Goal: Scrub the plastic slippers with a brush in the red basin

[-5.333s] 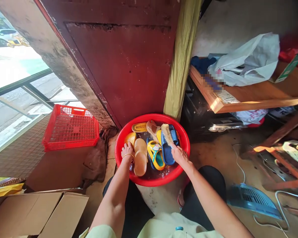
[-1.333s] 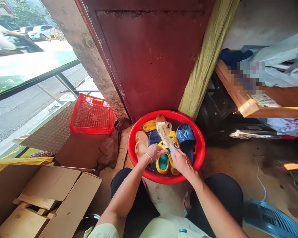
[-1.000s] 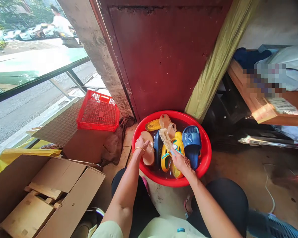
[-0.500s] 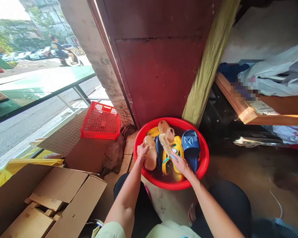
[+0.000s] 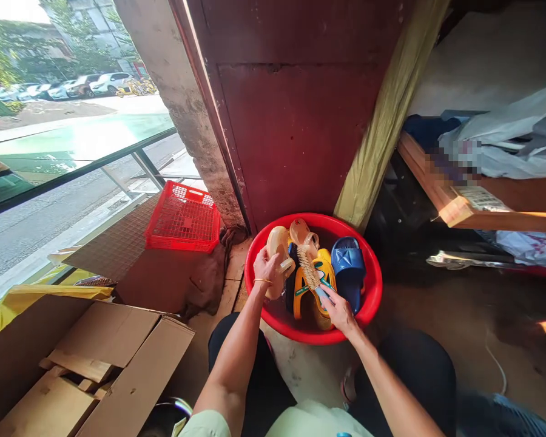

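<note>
A red basin (image 5: 377, 285) of murky water holds several sandals and slippers. On its left side my left hand (image 5: 266, 267) is closed on a beige sandal (image 5: 278, 241), whose strap shows beside my fingers. My right hand (image 5: 338, 308) grips the blue handle of a scrubbing brush (image 5: 310, 270), its pale bristles over a yellow clog (image 5: 324, 262) and clear of the beige sandal. A second beige sandal (image 5: 299, 230) lies at the back of the basin. A dark blue slipper (image 5: 349, 261) leans at the right.
A red plastic crate (image 5: 184, 215) stands left of the basin. An open cardboard box (image 5: 136, 370) is at the lower left. Behind the basin is a dark red door (image 5: 291, 139). To the right, a wooden shelf (image 5: 468, 212) carries plastic bags.
My left hand has turned the beige sandal, so its strap now shows on the right. The brush has moved slightly, still in my right hand. The scooter rider outside is gone from view.
</note>
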Tool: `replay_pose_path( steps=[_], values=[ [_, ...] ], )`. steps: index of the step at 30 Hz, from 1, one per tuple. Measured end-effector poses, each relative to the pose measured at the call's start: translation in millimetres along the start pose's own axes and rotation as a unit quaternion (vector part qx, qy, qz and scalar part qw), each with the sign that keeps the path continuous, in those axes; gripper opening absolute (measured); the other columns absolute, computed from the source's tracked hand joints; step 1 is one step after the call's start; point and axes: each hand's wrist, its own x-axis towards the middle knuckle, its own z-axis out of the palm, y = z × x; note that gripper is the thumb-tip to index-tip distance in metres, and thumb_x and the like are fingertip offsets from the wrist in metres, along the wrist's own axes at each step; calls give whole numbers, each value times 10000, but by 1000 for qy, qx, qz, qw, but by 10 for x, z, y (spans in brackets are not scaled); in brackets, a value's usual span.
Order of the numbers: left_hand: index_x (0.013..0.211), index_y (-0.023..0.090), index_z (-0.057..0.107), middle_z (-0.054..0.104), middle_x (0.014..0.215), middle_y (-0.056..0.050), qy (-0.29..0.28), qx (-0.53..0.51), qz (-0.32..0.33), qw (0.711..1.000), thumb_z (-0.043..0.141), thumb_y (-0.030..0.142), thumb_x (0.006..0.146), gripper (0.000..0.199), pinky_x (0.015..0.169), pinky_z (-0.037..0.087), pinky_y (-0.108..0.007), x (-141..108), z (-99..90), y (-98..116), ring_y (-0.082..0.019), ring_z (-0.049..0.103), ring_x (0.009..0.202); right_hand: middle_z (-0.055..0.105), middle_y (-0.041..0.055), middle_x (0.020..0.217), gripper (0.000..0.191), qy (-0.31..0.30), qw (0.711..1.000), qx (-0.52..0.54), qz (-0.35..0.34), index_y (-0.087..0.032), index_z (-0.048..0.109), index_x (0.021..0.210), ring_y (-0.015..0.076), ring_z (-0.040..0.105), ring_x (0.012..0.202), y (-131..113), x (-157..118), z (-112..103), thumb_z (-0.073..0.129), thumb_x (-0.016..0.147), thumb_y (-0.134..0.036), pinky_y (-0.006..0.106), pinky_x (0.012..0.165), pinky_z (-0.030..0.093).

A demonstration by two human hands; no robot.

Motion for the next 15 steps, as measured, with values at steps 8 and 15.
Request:
replay_pose_path(
  steps=[8,15],
  values=[
    [1068,161,676,711,942,-71,-55,-206,-62,975,693,587,758,527,728,517,-285,124,153,-33,-189,652,823,699,105,1268,481,-3,999,-31,-43,-190,566,1406,221,701,1081,-307,-667,-265,444,978,-373,320,955,558],
    [1089,178,659,708,1041,-77,-64,-105,-31,992,662,537,815,452,868,492,-316,15,575,-228,-218,634,961,698,108,1270,437,-95,989,-109,-34,-192,642,1333,237,661,1167,-414,-369,-93,425,964,-281,354,1025,518]
  ],
)
